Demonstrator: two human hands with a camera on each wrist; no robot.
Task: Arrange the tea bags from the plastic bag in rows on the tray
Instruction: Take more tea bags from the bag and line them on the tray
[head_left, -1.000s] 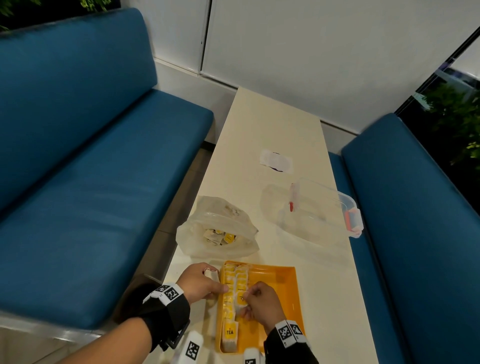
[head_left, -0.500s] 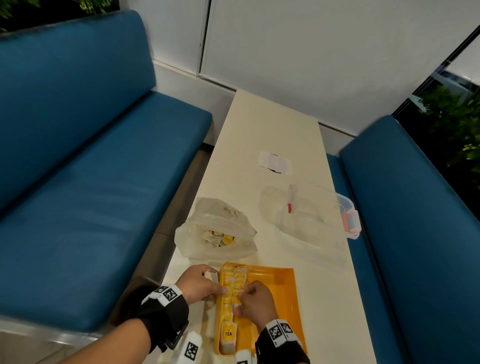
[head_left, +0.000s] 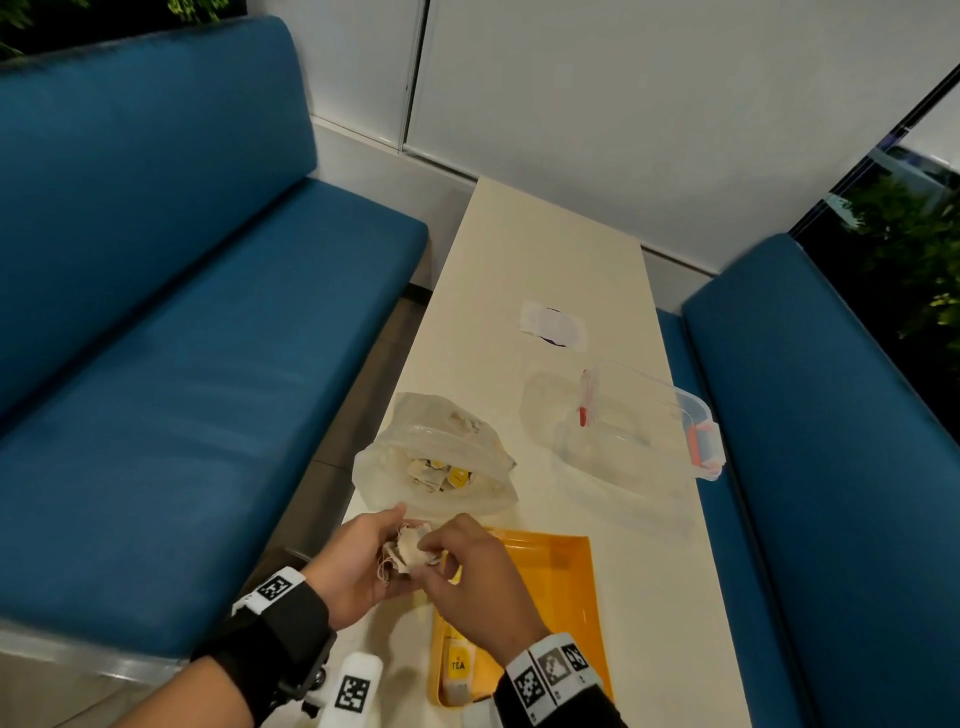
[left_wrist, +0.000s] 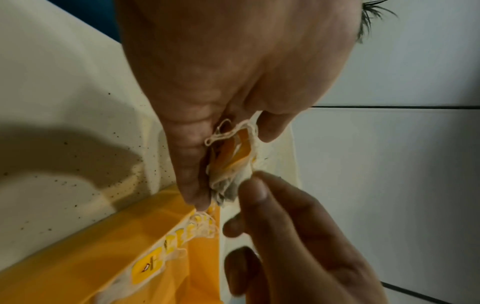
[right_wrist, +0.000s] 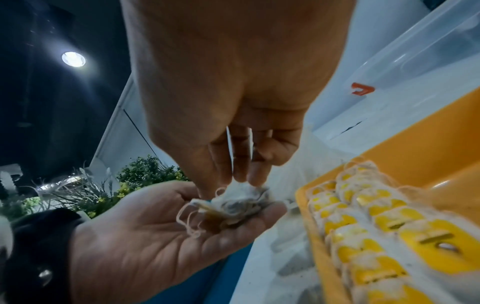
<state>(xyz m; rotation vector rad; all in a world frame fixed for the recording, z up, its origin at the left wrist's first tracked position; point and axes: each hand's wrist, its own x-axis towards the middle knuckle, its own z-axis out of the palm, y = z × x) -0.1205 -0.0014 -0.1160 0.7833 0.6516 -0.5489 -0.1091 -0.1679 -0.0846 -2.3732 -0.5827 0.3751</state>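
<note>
Above the near left corner of the orange tray (head_left: 566, 582), my left hand (head_left: 363, 561) lies palm up and holds a small bunch of tea bags (head_left: 410, 551) with tangled strings. My right hand (head_left: 467, 566) reaches over it, and its fingertips (right_wrist: 233, 181) pinch one bag of the bunch (right_wrist: 233, 207). Rows of yellow-tagged tea bags (right_wrist: 376, 226) lie along the tray's left side; my right hand hides most of them in the head view. The plastic bag (head_left: 436, 462) sits open just beyond the tray, with more tea bags inside.
A clear plastic box (head_left: 639, 426) with red clips stands right of the bag. A white wrapper (head_left: 553, 325) lies farther up the narrow cream table (head_left: 545, 249). Blue benches (head_left: 182, 364) flank the table on both sides. The tray's right half is bare.
Both hands have lifted off the tray's rows and come together over its far left corner. The right hand left the bag it pressed down and now pinches at the bunch.
</note>
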